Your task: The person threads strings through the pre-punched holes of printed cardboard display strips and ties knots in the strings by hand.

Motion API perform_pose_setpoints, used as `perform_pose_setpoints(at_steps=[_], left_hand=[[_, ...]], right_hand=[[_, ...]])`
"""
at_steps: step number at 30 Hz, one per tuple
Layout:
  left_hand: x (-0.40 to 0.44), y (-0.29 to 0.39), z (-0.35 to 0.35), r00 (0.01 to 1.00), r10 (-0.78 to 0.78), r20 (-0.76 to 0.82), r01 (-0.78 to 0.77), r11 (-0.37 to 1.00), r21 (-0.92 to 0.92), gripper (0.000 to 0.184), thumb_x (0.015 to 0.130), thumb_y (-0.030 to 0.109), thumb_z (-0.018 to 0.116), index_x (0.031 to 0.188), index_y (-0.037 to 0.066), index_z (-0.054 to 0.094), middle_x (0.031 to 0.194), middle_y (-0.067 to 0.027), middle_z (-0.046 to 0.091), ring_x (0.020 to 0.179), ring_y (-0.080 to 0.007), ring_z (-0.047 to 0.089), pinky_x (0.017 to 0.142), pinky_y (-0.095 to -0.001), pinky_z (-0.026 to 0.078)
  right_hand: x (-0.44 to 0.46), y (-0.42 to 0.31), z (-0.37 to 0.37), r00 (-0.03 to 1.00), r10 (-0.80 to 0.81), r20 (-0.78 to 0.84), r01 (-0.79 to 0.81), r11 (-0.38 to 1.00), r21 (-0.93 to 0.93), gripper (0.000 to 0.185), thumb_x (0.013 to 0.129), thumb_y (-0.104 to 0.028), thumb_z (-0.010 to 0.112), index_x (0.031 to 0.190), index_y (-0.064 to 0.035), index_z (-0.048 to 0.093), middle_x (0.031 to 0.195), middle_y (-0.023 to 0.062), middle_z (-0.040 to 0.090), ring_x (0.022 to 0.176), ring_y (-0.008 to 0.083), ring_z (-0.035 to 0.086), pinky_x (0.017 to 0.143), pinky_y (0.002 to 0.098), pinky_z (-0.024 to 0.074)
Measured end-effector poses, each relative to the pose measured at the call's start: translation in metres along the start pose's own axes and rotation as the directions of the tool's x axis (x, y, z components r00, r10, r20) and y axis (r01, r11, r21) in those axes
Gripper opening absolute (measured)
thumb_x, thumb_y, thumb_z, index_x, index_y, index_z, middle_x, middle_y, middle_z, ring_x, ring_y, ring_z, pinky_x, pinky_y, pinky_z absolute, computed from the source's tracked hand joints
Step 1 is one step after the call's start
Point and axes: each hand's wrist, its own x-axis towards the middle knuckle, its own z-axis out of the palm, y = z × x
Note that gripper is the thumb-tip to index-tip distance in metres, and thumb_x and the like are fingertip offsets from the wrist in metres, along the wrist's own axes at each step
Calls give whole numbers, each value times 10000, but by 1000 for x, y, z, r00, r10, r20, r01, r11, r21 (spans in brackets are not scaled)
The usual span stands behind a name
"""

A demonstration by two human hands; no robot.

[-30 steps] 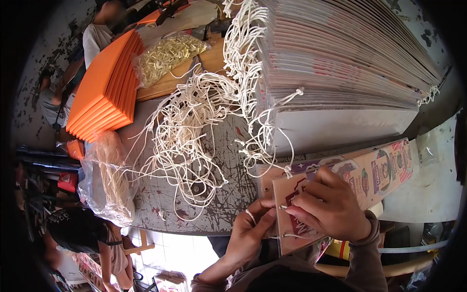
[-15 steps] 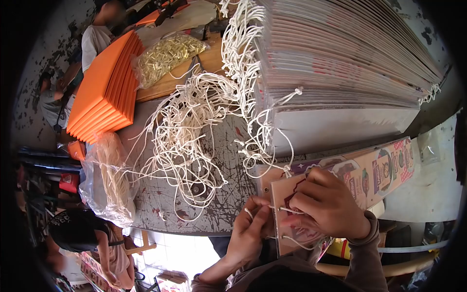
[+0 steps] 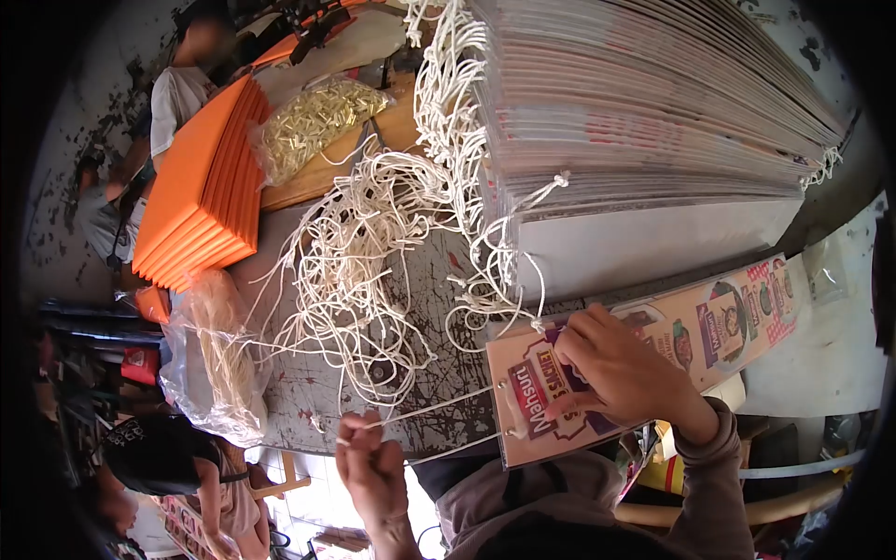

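While left hand [image 3: 373,467] pinches thin white cord [image 3: 439,404] in curled fingers, right hand [image 3: 621,364] rests on long tan printed board [image 3: 691,345], beneath its bent fingers; whether these grip edge, cannot tell. Two strands run from board's end toward left fingers. Step in hand looks like tensioning threaded cord; next move seems to call for even pull, board steadied. Beyond left fingers: tangled white cord heap [image 3: 359,271] on scratched grey bench [image 3: 289,411]. Beyond right fingers: tall plastic-sleeved panel stack [image 3: 644,121]. Past heap: orange rectangular stack [image 3: 201,187].

Long grey-brown sleeve [image 3: 705,495]: gathered cuff [image 3: 725,418] located behind the right hand [image 3: 607,369]. Torso garment [image 3: 546,478]: similar colour, creased, located below the same hand.
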Motion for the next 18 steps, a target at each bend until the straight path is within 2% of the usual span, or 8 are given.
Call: perform_pose_setpoints(at_steps=[2,4,6,7,9,11,12,18], left_hand=[[-2,5,-12,995,98,-35,-102,981,-166,49,896,82,433,912,40,452,689,-5,436,406,-2,178,322,-177,132],[-6,5,4,955,219,-202,-251,956,-151,99,913,125,425,885,32,439,667,-10,428,401,2,177,322,-171,135],[-12,-7,9,905,425,20,-421,902,-95,161,913,183,443,857,34,427,658,-18,440,433,-5,235,346,-165,173],[-19,-15,21,848,530,13,-530,845,71,184,888,188,466,776,44,441,653,-21,461,487,-37,304,425,-185,250],[-35,-11,32,828,430,360,-532,806,260,64,768,29,529,704,34,523,663,-32,471,566,-85,376,558,-222,309],[-41,-12,43,778,320,541,-473,865,168,93,739,-25,570,830,-4,572,700,-48,496,584,-91,400,545,-210,316],[-45,-9,48,788,223,574,-463,830,313,133,810,132,579,799,19,509,693,-36,467,624,-79,389,584,-211,291],[-38,-24,49,676,225,702,-470,865,176,108,811,6,556,914,-21,539,845,-96,476,662,-104,438,611,-220,354]], right_hand=[[-1,1,1,1000,31,-5,-31,1000,1,569,736,-503,582,854,43,475,816,151,453,769,282,419,731,373,366],[-2,-4,-2,997,72,14,-72,997,-1,546,729,-469,609,878,41,482,828,147,460,789,284,435,731,369,376],[-1,-12,-6,994,105,25,-105,994,-13,527,723,-434,635,903,39,490,839,144,467,809,286,450,731,365,386],[-1,-23,-4,987,49,-150,-45,998,34,503,709,-385,662,943,31,502,869,139,477,832,286,467,730,356,400],[-2,-50,-9,945,-14,-328,73,983,167,447,688,-212,706,1055,-8,552,952,112,531,869,259,540,710,332,445],[-3,-70,-1,919,-54,-390,158,958,241,374,680,-172,723,1000,-27,595,918,93,572,822,239,570,690,328,460],[-4,-76,4,885,-80,-459,241,921,305,304,672,-132,741,944,-46,637,883,73,613,774,219,599,671,324,475],[-12,-87,29,762,109,-638,160,923,349,360,661,29,669,1014,-29,624,808,70,630,703,193,620,592,282,496]])
